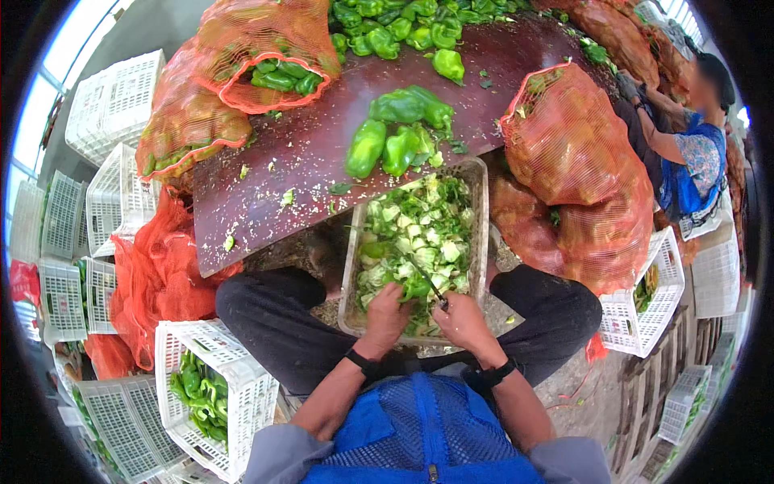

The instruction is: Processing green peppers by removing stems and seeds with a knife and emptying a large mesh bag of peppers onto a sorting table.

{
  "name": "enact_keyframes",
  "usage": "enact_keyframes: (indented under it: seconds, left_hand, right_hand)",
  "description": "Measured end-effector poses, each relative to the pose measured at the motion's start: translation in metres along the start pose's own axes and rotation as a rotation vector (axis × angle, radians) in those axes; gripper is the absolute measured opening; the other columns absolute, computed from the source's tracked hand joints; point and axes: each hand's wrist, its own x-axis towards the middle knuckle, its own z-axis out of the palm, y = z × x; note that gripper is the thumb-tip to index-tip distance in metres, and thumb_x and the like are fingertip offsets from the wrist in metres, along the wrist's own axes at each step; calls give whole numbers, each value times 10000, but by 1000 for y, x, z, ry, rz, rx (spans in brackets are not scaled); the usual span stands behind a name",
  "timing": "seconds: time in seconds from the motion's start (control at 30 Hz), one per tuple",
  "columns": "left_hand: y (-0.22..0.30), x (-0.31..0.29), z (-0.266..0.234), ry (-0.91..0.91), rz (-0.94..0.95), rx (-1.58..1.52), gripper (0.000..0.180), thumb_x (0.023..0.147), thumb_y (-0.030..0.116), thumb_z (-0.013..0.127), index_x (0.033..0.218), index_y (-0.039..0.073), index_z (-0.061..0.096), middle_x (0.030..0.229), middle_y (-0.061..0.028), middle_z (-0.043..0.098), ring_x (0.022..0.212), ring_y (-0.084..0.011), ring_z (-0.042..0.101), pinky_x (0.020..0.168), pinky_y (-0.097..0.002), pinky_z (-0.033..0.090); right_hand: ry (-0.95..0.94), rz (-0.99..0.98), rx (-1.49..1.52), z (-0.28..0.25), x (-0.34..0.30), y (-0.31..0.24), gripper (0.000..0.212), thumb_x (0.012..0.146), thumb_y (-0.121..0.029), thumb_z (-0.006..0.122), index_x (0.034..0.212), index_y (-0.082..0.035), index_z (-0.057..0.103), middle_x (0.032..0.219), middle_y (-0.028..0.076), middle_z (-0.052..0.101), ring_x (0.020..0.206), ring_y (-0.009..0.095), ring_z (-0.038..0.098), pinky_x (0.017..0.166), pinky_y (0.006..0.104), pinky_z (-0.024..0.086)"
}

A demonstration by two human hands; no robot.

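Knife [432, 284] aslant, pointing forward and left

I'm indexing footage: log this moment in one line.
left hand: green pepper held | right hand: knife held | below: bin of cut pieces | ahead: peppers on table

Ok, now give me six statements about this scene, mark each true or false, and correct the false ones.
1. The right hand holds a knife. True.
2. The tub contains whole red peppers. False: it holds green and whitish cut pieces.
3. The lower-left white crate holds green peppers. True.
4. Both wrists are bare. False: each wears a black band.
5. A pepper cluster lies on the dark red table. True.
6. The mesh sack right of the table is blue. False: it is orange-red.
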Motion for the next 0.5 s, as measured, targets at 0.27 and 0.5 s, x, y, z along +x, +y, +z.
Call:
enact_keyframes:
  seconds: [0.27, 0.5]
  left_hand:
    - [6, 5, -4, 45, 11, -11, 266, 828, 48, 828, 1069, 55, 715, 997, -159, 676, 890, -414, 687, 730, -467, 552]
    - [4, 7, -5, 80, 20, -27, 309, 841, 17, 803, 1124, 36, 681, 1027, -173, 667, 900, -408, 679, 733, -451, 544]
  right_hand:
    - [98, -63, -194, -3, -18, -25, 291, 933, -266, 688, 985, 15, 634, 836, 271, 705, 802, 469, 703, 734, 560, 551]
    - [144, -83, -109, 0, -28, -21, 282, 945, -257, 682, 1027, 3, 612, 810, 256, 702, 779, 466, 701, 714, 560, 548]
